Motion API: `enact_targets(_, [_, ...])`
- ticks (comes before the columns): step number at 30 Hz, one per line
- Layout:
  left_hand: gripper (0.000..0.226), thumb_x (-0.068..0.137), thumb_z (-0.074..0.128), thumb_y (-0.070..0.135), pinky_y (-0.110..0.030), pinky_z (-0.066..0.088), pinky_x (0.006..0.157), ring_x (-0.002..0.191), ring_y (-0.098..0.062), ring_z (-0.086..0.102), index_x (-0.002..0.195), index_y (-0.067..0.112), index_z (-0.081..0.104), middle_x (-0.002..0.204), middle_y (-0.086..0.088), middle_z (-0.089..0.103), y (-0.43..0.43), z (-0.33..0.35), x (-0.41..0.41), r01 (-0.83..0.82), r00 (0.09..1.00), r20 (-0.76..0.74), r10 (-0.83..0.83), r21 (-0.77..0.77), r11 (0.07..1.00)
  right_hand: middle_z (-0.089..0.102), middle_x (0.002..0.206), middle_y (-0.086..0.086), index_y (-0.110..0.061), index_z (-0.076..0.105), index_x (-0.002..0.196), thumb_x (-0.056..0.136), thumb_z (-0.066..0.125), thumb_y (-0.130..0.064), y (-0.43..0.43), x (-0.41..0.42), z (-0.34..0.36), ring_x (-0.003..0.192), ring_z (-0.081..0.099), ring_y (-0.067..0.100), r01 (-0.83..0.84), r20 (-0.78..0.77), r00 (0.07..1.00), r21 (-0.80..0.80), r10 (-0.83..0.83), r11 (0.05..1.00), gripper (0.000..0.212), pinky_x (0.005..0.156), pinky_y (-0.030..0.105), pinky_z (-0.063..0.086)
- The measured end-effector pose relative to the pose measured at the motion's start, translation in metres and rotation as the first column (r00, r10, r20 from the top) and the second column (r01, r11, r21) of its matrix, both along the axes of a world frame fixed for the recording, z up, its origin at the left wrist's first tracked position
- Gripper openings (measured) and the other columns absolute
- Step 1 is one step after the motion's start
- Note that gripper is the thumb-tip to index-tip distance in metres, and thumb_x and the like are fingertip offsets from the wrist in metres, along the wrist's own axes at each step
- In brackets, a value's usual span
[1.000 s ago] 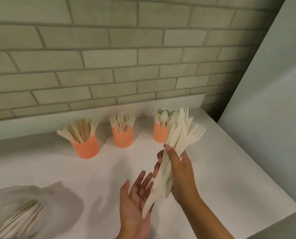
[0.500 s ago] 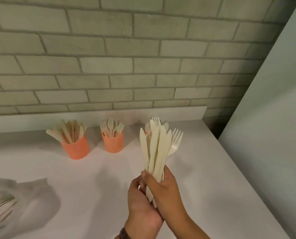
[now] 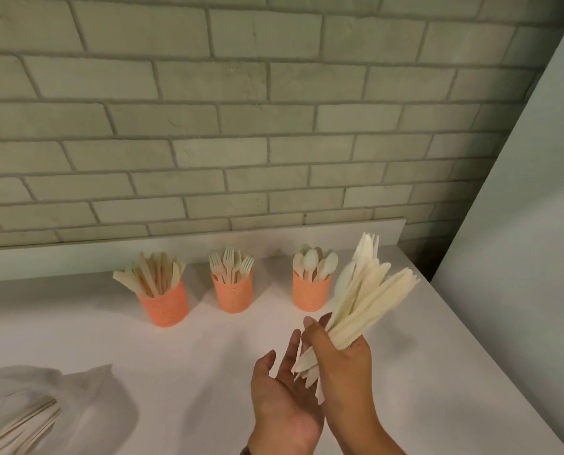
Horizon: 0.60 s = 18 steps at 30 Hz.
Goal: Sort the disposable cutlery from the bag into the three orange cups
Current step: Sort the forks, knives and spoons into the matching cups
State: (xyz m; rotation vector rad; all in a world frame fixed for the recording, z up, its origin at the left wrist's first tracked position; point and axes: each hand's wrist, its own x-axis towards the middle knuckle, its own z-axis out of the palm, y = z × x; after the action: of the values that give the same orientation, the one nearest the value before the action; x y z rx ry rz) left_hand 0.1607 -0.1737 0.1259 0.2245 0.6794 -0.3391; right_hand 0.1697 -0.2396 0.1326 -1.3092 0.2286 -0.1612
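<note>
The right hand (image 3: 346, 366) stays clenched around a fanned bundle of pale wooden knives and forks (image 3: 362, 297), now tilted rightward near the spoon-filled orange mesh cup (image 3: 310, 295). The left hand (image 3: 284, 399) has let go, palm open under the handles, likely ready to pick pieces out.
</note>
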Motion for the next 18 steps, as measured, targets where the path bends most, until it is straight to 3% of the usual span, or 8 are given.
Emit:
enact_targets(4, [0.045,0.088,0.040,0.034,-0.045,0.050,0.078,0.090,-0.036,0.068,0.111,0.007,0.067,0.105,-0.019,0.070,0.008,0.001,0.007,-0.081,0.997,0.000,0.081,-0.034,0.996,0.060,0.047,-0.001,-0.007,0.055,0.058,0.083,0.061,0.006,0.011,-0.005,-0.005,0.047,0.060,0.008,-0.059,-0.023,0.998,-0.005,0.058,0.998,0.029,0.047,0.014,0.046])
enact_targets(7, [0.043,0.090,0.037,0.031,-0.047,0.049,0.081,0.083,-0.038,0.069,0.107,0.007,0.069,0.110,-0.016,0.068,0.014,0.003,0.012,-0.111,0.993,0.045,0.111,0.000,0.994,0.060,0.055,0.002,-0.008,0.055,0.060,0.084,0.061,0.004,0.015,-0.006,-0.013,0.054,0.063,0.009,-0.070,-0.089,0.993,0.069,0.076,0.995,0.027,0.053,0.020,0.048])
enact_targets(10, [0.040,0.093,0.035,0.026,-0.042,0.049,0.078,0.097,-0.035,0.063,0.098,0.007,0.070,0.103,-0.015,0.068,0.009,-0.003,0.010,-0.086,0.994,0.082,0.077,0.112,0.990,0.059,0.052,0.002,-0.011,0.054,0.055,0.084,0.062,-0.006,0.014,-0.003,-0.016,0.052,0.061,0.011,-0.109,-0.097,0.989,0.038,0.112,0.993,0.030,0.052,0.020,0.046])
enact_targets(12, [0.037,0.094,0.039,0.021,-0.036,0.047,0.074,0.088,-0.028,0.063,0.076,0.010,0.069,0.085,-0.010,0.068,0.001,-0.010,0.005,-0.049,0.990,0.137,0.010,0.280,0.959,0.053,0.049,0.003,-0.013,0.050,0.053,0.080,0.064,-0.017,0.013,0.000,-0.015,0.050,0.054,0.014,-0.155,-0.096,0.984,-0.041,0.151,0.987,0.031,0.050,0.020,0.043])
enact_targets(14, [0.036,0.096,0.041,0.020,-0.030,0.046,0.071,0.082,-0.019,0.063,0.074,0.015,0.069,0.076,-0.001,0.071,-0.002,-0.013,0.002,-0.047,0.980,0.190,-0.051,0.478,0.877,0.049,0.050,0.002,-0.013,0.049,0.056,0.079,0.064,-0.019,0.010,0.004,-0.016,0.050,0.051,0.015,-0.184,-0.122,0.978,-0.119,0.169,0.976,0.028,0.049,0.019,0.041])
enact_targets(16, [0.027,0.096,0.042,0.022,-0.027,0.046,0.078,0.094,-0.010,0.063,0.093,0.022,0.068,0.091,0.007,0.073,0.002,-0.013,0.002,-0.106,0.953,0.285,-0.102,0.631,0.768,0.052,0.049,0.003,-0.011,0.052,0.059,0.080,0.064,-0.016,0.004,0.007,-0.017,0.047,0.053,0.015,-0.222,-0.145,0.970,-0.188,0.196,0.957,0.025,0.046,0.020,0.041])
enact_targets(18, [0.017,0.093,0.050,0.021,-0.020,0.044,0.080,0.099,-0.008,0.061,0.095,0.028,0.066,0.098,0.013,0.068,0.013,-0.016,0.003,-0.232,0.895,0.397,-0.203,0.803,0.550,0.052,0.045,0.007,-0.005,0.052,0.064,0.084,0.061,-0.011,-0.001,0.007,-0.017,0.041,0.051,0.018,-0.261,-0.169,0.960,-0.265,0.222,0.928,0.022,0.042,0.023,0.041])
